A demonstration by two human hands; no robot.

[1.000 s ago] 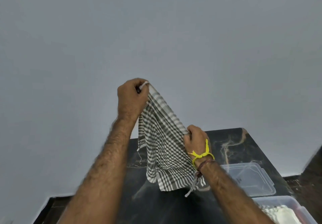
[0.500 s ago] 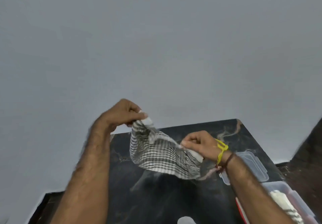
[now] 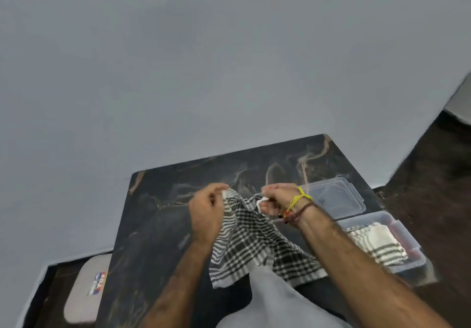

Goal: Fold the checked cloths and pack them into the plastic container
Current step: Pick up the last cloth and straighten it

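I hold the black-and-white checked cloth (image 3: pixel 257 241) by its far corners over the dark marbled tabletop (image 3: pixel 158 225). My left hand (image 3: pixel 207 215) pinches one corner and my right hand (image 3: pixel 276 200), with a yellow band at the wrist, pinches the other; both grips are closed on the cloth. Its lower part lies on the tabletop near my body. To the right stands the clear plastic container (image 3: pixel 405 230) with a folded checked cloth (image 3: pixel 377 243) inside, and its clear lid (image 3: pixel 341 197) lies just behind it.

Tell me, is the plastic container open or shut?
Open: the plastic container has no cover, a folded cloth shows inside, and its lid lies beside it.
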